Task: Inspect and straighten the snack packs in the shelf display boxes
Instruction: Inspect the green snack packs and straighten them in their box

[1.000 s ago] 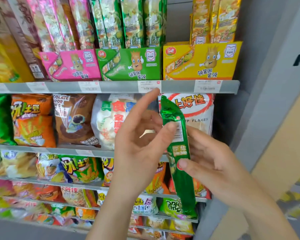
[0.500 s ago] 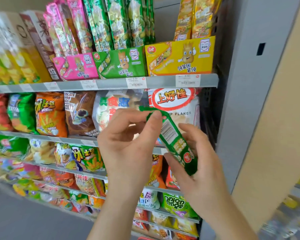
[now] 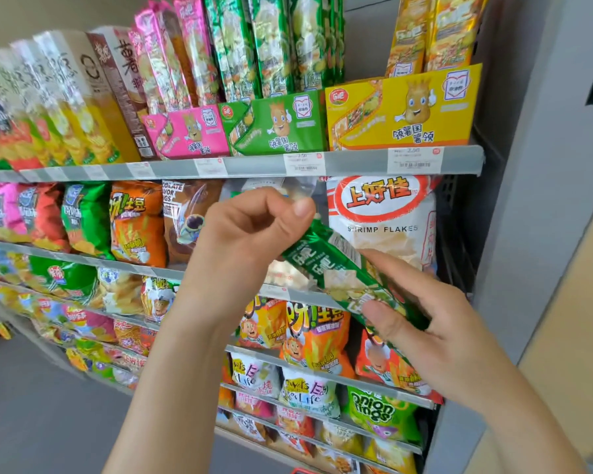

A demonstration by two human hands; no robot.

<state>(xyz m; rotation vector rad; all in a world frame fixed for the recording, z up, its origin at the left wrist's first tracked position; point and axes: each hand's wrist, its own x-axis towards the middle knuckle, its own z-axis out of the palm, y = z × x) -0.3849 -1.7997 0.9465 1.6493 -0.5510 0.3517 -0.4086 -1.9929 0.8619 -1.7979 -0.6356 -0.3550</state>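
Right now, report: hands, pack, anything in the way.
Left hand pinches pack top end; right hand grips lower end. Pack tilted, off the shelf. Green box above holds standing packs; nothing blocks it.

Green snack pack (image 3: 336, 268); pink (image 3: 185, 135), green (image 3: 274, 126), yellow display boxes (image 3: 404, 107).

Three display boxes stand on the top shelf: one pink display box (image 3: 185, 136), one green display box (image 3: 276, 126) and one yellow display box (image 3: 403, 109). Two yellow packs (image 3: 409, 35) rise from the yellow one. The pink and green packs in the other two overlap too much for a sure count. The top shelf rail (image 3: 356, 162) carries three plainly visible price labels (image 3: 415, 160), with more blurred ones to the left. Lower down are one Shrimp Flakes bag (image 3: 384, 224) and one onion rings bag (image 3: 380, 412). Two hands, the left hand (image 3: 250, 241) and the right hand (image 3: 425, 323), hold one green snack pack (image 3: 343, 271).
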